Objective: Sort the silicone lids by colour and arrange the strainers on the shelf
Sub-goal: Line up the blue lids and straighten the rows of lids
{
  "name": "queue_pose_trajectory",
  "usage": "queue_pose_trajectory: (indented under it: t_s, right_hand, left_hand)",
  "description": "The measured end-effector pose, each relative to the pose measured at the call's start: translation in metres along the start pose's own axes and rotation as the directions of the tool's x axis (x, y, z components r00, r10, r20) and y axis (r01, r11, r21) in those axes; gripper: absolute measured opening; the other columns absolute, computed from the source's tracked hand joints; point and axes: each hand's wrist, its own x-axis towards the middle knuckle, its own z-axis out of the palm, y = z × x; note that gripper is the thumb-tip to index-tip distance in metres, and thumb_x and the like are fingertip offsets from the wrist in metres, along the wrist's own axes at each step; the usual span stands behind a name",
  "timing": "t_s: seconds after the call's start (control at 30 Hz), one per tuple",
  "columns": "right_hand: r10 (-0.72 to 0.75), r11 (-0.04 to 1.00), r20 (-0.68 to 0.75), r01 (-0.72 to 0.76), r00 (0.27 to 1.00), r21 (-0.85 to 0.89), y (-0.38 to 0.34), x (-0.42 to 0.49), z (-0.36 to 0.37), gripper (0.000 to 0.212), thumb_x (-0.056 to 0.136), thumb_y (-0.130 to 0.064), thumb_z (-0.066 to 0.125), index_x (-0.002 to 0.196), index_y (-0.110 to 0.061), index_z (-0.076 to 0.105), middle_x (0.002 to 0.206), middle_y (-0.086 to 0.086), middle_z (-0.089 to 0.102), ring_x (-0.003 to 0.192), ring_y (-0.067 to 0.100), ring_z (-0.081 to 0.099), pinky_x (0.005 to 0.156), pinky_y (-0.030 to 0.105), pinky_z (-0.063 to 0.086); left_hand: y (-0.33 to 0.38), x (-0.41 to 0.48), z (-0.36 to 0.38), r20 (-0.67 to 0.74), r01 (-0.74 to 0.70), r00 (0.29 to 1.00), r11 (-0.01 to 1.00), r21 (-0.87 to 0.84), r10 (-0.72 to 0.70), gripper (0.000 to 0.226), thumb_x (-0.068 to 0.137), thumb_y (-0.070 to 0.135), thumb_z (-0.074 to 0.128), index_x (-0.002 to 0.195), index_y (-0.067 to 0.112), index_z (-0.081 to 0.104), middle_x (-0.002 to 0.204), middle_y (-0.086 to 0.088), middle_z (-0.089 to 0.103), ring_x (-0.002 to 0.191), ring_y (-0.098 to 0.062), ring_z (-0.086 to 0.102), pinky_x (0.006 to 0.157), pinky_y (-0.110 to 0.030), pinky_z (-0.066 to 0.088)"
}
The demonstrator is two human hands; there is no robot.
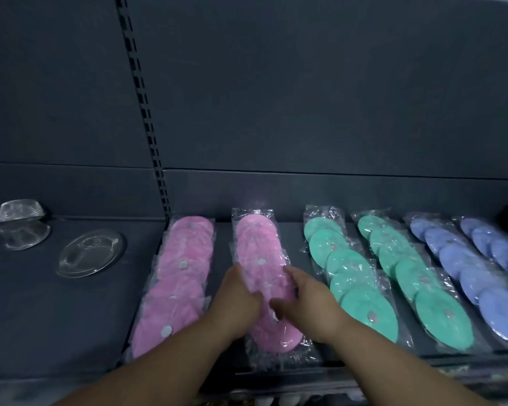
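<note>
Packs of silicone lids in clear plastic lie in rows on the dark shelf (pixel 71 317). Two pink packs are on the left: one (pixel 176 276) lies alone, and the other (pixel 258 247) is between my hands. My left hand (pixel 238 297) holds that pack's left edge, with the thumb over the wrap. My right hand (pixel 308 300) holds its right edge, fingers curled on the plastic. Two green packs (pixel 349 273) (pixel 423 282) follow to the right, then two blue packs (pixel 464 265) (pixel 505 250).
On the left shelf section lie a clear round lid (pixel 91 253) and a clear plastic container (pixel 21 224) near the back panel. A slotted upright (pixel 147 112) divides the two sections. The shelf's front edge (pixel 276 376) runs under my forearms.
</note>
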Motion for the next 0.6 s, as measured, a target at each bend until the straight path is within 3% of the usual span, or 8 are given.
queue_pose_trajectory:
  t_s: [0.17,0.23,0.3,0.37,0.43,0.53,0.6]
  right_hand:
    - [-0.024,0.999,-0.006,0.024,1.0,-0.047,0.007,0.005,-0.006,0.079,0.078,-0.037,0.072,0.145,-0.019,0.035,0.139,-0.001,0.049,0.122,0.014,0.05,0.1,0.019,0.038]
    - [-0.058,0.998,-0.036,0.057,0.998,-0.029,0.009,0.017,-0.011,0.073,0.078,-0.041,0.071,0.141,-0.021,0.039,0.135,-0.002,0.051,0.12,0.015,0.051,0.1,0.023,0.041]
    - [-0.098,0.995,-0.062,0.097,0.993,-0.014,0.007,0.035,-0.015,0.063,0.082,-0.039,0.067,0.137,-0.021,0.043,0.131,-0.002,0.052,0.118,0.016,0.052,0.099,0.025,0.041]
    - [-0.146,0.989,-0.041,0.146,0.988,-0.012,0.002,0.052,-0.017,0.063,0.087,-0.036,0.062,0.142,-0.018,0.037,0.141,0.0,0.045,0.128,0.018,0.045,0.106,0.027,0.036]
    - [-0.184,0.981,0.02,0.185,0.983,-0.064,0.0,0.067,-0.015,0.063,0.091,-0.034,0.057,0.146,-0.015,0.031,0.149,0.002,0.034,0.137,0.02,0.035,0.111,0.026,0.027]
    - [-0.211,0.966,0.095,0.222,0.973,-0.133,0.007,0.079,-0.011,0.052,0.091,-0.035,0.052,0.137,-0.014,0.043,0.142,0.007,0.042,0.128,0.022,0.044,0.105,0.027,0.034]
    - [-0.203,0.966,0.1,0.215,0.974,-0.142,0.012,0.08,-0.01,0.049,0.091,-0.036,0.05,0.134,-0.013,0.046,0.139,0.009,0.045,0.124,0.021,0.046,0.103,0.028,0.036]
  left_hand:
    - [-0.006,0.008,0.006,0.006,0.035,0.999,0.998,0.042,-0.036,0.056,0.083,0.017,0.05,0.137,0.023,0.037,0.132,0.003,0.051,0.113,-0.014,0.053,0.096,-0.03,0.045]
    - [-0.004,0.019,0.002,-0.06,0.026,0.998,0.999,0.02,-0.025,0.052,0.088,0.016,0.051,0.138,0.019,0.035,0.132,0.008,0.045,0.111,-0.007,0.045,0.089,-0.016,0.035]
    - [0.004,0.033,-0.002,-0.115,0.042,0.993,0.999,0.011,-0.04,0.051,0.093,0.015,0.05,0.14,0.012,0.031,0.13,0.007,0.039,0.11,-0.006,0.037,0.085,-0.012,0.029]
    - [0.009,0.049,-0.003,-0.137,0.051,0.989,0.999,0.003,-0.05,0.055,0.093,0.016,0.049,0.143,0.013,0.028,0.136,0.006,0.038,0.115,-0.009,0.041,0.094,-0.021,0.037]
    - [0.014,0.059,-0.002,-0.124,0.05,0.991,0.999,0.017,-0.048,0.056,0.091,0.014,0.048,0.144,0.018,0.03,0.136,0.003,0.043,0.114,-0.014,0.048,0.094,-0.025,0.041]
    - [0.02,0.065,0.001,-0.073,0.018,0.997,1.0,-0.009,-0.019,0.048,0.088,0.015,0.049,0.134,0.029,0.044,0.132,0.004,0.053,0.111,-0.01,0.053,0.096,-0.028,0.044]
    - [0.024,0.061,0.002,-0.076,-0.011,0.997,1.0,-0.008,0.01,0.04,0.091,0.016,0.049,0.127,0.033,0.046,0.128,0.008,0.053,0.104,-0.005,0.053,0.094,-0.021,0.044]
